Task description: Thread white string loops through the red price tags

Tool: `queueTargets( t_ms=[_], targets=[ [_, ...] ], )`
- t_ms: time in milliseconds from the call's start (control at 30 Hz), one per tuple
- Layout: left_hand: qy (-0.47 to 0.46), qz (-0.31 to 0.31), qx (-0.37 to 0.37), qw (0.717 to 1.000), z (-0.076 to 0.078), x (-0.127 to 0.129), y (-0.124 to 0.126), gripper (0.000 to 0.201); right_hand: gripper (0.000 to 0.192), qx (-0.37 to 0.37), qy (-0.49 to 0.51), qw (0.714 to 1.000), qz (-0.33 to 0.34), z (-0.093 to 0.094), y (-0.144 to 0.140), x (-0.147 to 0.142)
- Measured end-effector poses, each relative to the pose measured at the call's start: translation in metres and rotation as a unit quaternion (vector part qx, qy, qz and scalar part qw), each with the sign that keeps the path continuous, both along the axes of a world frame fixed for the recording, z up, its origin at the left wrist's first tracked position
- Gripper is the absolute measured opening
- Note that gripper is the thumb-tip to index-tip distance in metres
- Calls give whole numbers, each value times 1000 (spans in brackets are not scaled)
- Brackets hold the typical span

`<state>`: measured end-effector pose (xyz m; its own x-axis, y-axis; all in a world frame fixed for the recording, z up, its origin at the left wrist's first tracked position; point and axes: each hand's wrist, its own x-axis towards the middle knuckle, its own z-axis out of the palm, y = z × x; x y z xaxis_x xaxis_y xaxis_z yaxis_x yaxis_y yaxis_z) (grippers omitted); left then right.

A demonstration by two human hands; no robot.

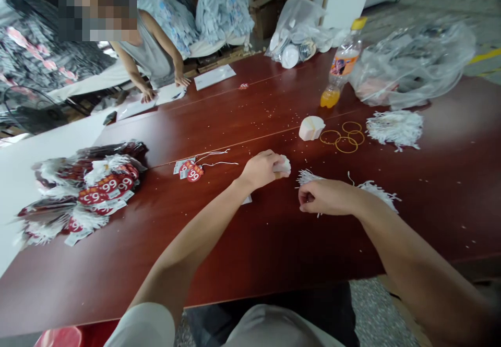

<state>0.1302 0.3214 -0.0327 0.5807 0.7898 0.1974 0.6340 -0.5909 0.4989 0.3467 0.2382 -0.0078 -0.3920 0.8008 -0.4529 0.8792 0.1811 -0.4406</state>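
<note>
The left hand [261, 168] is curled shut around a small stack of white tags [282, 165], resting on the dark red tabletop [242, 242]; the right hand [326, 197] lies just beside it, fingers pinched together on a bundle of white strings [378, 190] that fans out on both sides of the hand; the stack sits near the middle of the tabletop, just left of the strings. Beyond the hands lies a second white tag stack [311, 128], and next to it four yellow rubber bands [344, 135], some touching; to their right is another heap of strings [395, 127]. A plastic bottle [342, 65] with a yellow cap stands upright behind the bands, holding a little orange drink at the bottom. A clear plastic bag [415, 60] sprawls to its right, contents too blurred to tell; another clear bag [297, 36] farther back holds round white and dark pieces. Left of the hands lie a few loose red "99" tags [190, 170] with strings attached; at the far left edge is a pile of finished red tags [86, 190], some in clear wrapping. At the far end another person [151, 49] leans over, both hands on white sheets [168, 95].
</note>
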Motion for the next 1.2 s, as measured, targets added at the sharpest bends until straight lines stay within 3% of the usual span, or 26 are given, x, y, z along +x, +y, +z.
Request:
queueTargets(
  t_ms=[133, 267, 333, 433, 600, 767, 867, 1000, 1100, 1200],
  targets=[
    [5, -4, -59, 998, 0, 7, 6, 7, 12, -19, 89, 996, 23, 21, -2, -10],
    [25, 55, 70, 996, 7, 12, -11, 11, 7, -14, 260, 961, 97, 38, -14, -41],
    [-14, 100, 119, 988, 10, 3, -29, 8, 9, -26, 336, 935, 109, 36, -19, -55],
    [-91, 151, 96, 980, 11, -27, -63, 4, 13, 30, 398, 915, 51, 19, -22, -67],
    [-147, 182, 87, 968, -2, -75, -111, 4, 16, 195, 386, 901, -37, -12, -20, -77],
    [-145, 140, 165, 966, -12, -83, -124, 11, 6, 228, 325, 915, -71, -16, -26, -93],
    [-132, 91, 194, 968, -13, -86, -122, 15, 11, 246, 305, 914, -104, -17, -28, -96],
    [-151, 48, 206, 966, -15, -92, -120, 16, 25, 172, 320, 920, -144, -18, -20, -89],
    [-142, 22, 216, 966, -15, -95, -123, 18, 35, 64, 371, 923, -77, -11, -12, -80],
    [-73, -13, 220, 973, -11, -96, -131, 13, 35, -10, 417, 908, -22, -1, -8, -74]
  ],
)
